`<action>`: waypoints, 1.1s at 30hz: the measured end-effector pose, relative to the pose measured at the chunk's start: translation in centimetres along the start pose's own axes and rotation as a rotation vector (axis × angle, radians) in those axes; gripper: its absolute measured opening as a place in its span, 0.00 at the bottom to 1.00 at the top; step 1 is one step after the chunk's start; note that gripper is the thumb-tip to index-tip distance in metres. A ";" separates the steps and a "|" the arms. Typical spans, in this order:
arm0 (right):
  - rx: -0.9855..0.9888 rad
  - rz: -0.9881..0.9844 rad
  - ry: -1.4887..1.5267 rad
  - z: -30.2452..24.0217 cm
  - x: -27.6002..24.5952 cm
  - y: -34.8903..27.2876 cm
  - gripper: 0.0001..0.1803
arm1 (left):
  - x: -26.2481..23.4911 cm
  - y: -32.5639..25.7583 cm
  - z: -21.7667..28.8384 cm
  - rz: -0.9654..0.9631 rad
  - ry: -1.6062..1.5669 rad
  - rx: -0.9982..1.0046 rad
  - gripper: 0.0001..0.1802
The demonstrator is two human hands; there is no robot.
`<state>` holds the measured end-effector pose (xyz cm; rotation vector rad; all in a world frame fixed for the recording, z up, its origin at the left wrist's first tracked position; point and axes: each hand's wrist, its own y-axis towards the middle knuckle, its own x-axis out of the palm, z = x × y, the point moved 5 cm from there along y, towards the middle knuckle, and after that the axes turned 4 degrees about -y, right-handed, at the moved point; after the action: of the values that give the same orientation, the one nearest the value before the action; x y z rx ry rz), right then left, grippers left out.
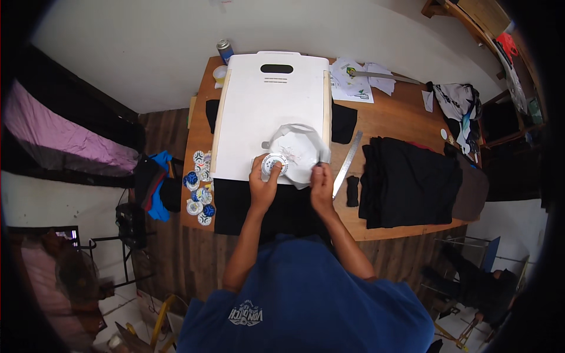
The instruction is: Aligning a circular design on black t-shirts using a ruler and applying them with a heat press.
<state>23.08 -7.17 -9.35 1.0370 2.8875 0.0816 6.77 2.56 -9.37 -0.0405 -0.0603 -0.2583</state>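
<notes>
My left hand (263,183) is closed on a round white printed patch (272,161), thumb lying across its face. Closed on the right edge of a crumpled, translucent white sheet (300,144) is my right hand (321,187). The sheet spreads between both hands, its left side meeting the patch; whether they are joined I cannot tell. Both hands are over the near edge of a large white board (253,117) with an oval handle slot. Black fabric (235,206) shows from under the board on its near side and at both flanks.
Several round patches (200,188) lie left of the board. A steel ruler (348,162), a small black roll (352,191) and folded black garments (403,182) lie to the right. Farther back are a spray can (224,50) and papers (352,82). Another person (494,291) is at lower right.
</notes>
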 end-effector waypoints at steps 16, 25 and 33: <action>0.082 0.149 0.034 1.4 -0.6 -0.1 0.23 | 0.9 0.7 1.6 0.010 0.173 0.094 0.16; 0.041 -0.392 0.355 -4.4 1.7 -0.6 0.22 | 2.2 -1.0 4.9 -0.078 -0.305 -0.090 0.09; 0.166 -0.477 0.435 -4.3 3.3 -1.9 0.24 | 2.9 -1.8 7.0 -0.020 -0.380 0.016 0.07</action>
<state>18.96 -6.58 -5.38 0.3456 3.5019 0.0429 8.67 0.40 -2.18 -0.0725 -0.4409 -0.2673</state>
